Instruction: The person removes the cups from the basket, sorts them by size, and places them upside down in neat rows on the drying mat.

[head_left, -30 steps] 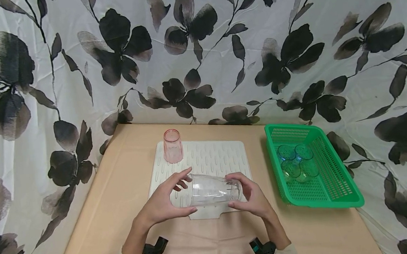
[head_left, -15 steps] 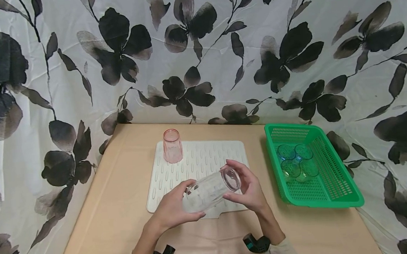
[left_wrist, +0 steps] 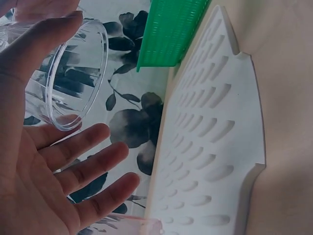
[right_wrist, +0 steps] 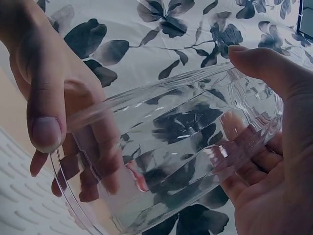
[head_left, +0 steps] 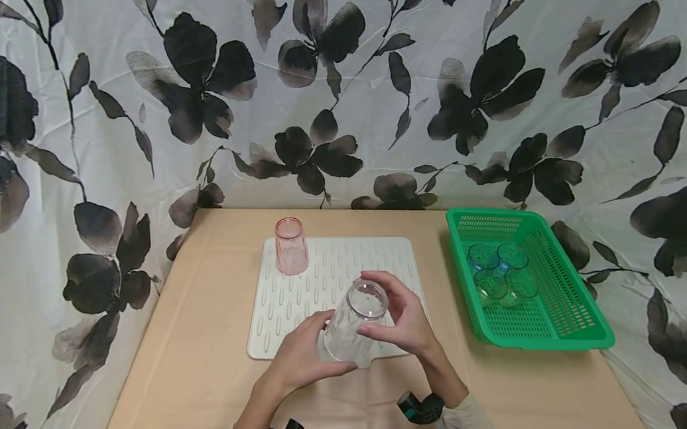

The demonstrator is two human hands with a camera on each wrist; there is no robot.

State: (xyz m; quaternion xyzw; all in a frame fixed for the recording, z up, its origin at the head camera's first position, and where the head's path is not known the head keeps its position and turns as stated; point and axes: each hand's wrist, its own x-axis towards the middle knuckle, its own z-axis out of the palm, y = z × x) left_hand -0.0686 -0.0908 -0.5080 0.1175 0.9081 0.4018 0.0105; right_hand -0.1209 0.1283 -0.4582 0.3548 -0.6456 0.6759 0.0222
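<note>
A clear drinking glass is held between both hands, tilted with its base up and towards the right, its mouth low at the left. My right hand grips it near the base, thumb on one side and fingers on the other. At the rim, my left hand holds the glass between thumb and index finger; its other fingers spread loosely in the left wrist view. Beneath is a white ridged draining mat. A pink glass stands upside down on the mat's far left corner.
To the right stands a green plastic basket with several blue and green glasses grouped at its left side. Behind the tan-covered table hangs a floral curtain. Each wrist wears a small black camera.
The clear glass has turned from lying nearly level to a steep tilt with its base raised. My right hand has moved left and slightly up with it; my left hand has shifted slightly right.
</note>
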